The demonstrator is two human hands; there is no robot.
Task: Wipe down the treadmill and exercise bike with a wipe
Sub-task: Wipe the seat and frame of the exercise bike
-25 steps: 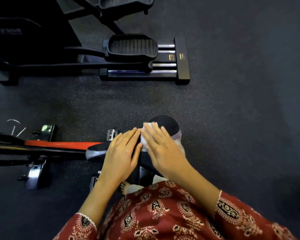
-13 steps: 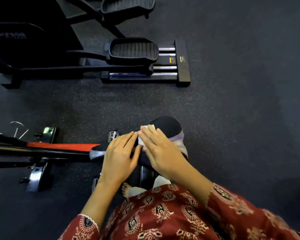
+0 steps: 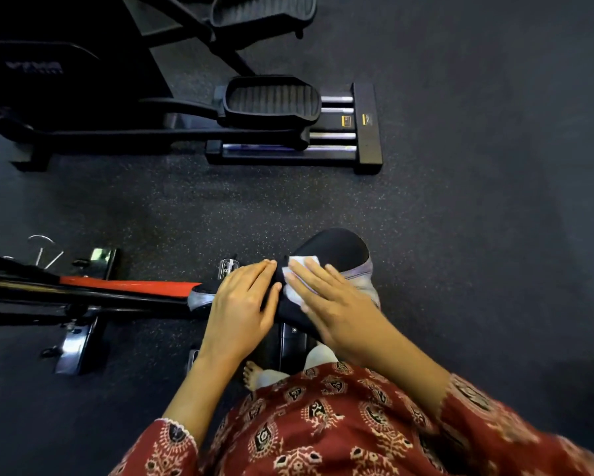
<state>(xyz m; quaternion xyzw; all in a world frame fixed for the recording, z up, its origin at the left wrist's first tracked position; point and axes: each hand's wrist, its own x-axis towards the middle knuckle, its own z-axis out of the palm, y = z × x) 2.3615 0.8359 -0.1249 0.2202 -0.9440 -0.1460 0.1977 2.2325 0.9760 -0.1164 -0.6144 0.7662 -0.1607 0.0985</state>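
The exercise bike's black saddle (image 3: 336, 249) with grey side trim lies just below me, its red and black frame (image 3: 124, 286) running off to the left. A white wipe (image 3: 300, 276) lies on top of the saddle. My right hand (image 3: 333, 304) presses it flat with straight fingers, and most of the wipe is hidden under them. My left hand (image 3: 242, 304) rests flat on the saddle's narrow front part, fingers straight, right beside the right hand.
A black elliptical trainer (image 3: 271, 101) with ribbed foot pedals and silver rails stands on the dark speckled rubber floor (image 3: 460, 201) ahead. The bike's chrome pedal (image 3: 227, 266) and its floor stabiliser (image 3: 79, 341) sit to the left. My bare foot (image 3: 254, 374) is under the saddle.
My right hand has slid the wipe a little across the saddle top, and more of the wipe shows beyond the fingertips. The left hand stays on the saddle's front.
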